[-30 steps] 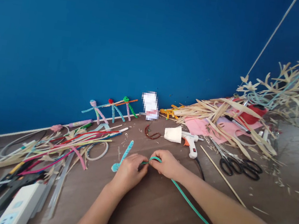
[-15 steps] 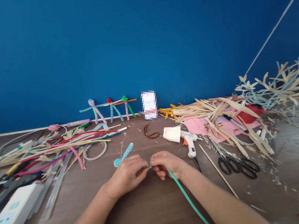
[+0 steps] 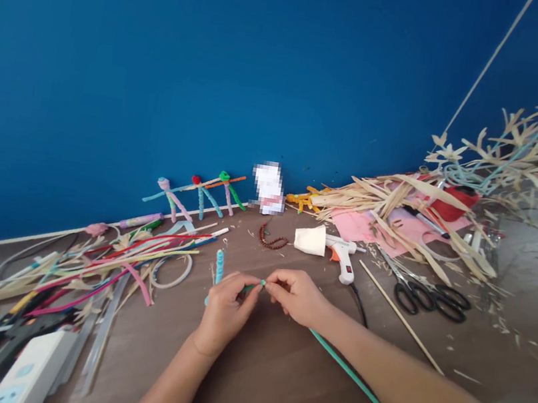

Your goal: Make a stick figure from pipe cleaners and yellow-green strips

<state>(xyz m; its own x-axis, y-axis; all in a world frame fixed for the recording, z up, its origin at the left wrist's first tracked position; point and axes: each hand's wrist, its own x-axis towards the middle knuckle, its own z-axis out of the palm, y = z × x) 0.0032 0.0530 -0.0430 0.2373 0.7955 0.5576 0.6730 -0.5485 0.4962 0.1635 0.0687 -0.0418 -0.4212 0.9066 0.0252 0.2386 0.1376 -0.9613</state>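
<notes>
Green strip: one end is up between both hands above the middle of the worktop; the long part shows again by the right forearm and runs to the near edge. Left hand has thumb and index pressed together on the strip. Right hand pinches the small bit at the tip, fingers nearly touching the left ones.

Risks, my read:
- Grip area is tiny. Uneven pull from either side could slip the tip out or bend it off line.
- Long part lies close along the right forearm. Arm shift could drag it, tug at the pinch or kink it.
- Blue coiled piece is just beyond the left hand, partly hidden; can't tell if held or lying. A knuckle bump could knock or flatten it.
- Glue gun sits far side of the right hand, its cord dropping behind the forearm. Reaching that way could snag cord. Can't tell if it's hot.

Around: stick and scissors to the right, bead string and white cup farther out. Loose coloured strips crowd the left, power strip near left. Small figures lean at the wall; dry leaves pile far right.
</notes>
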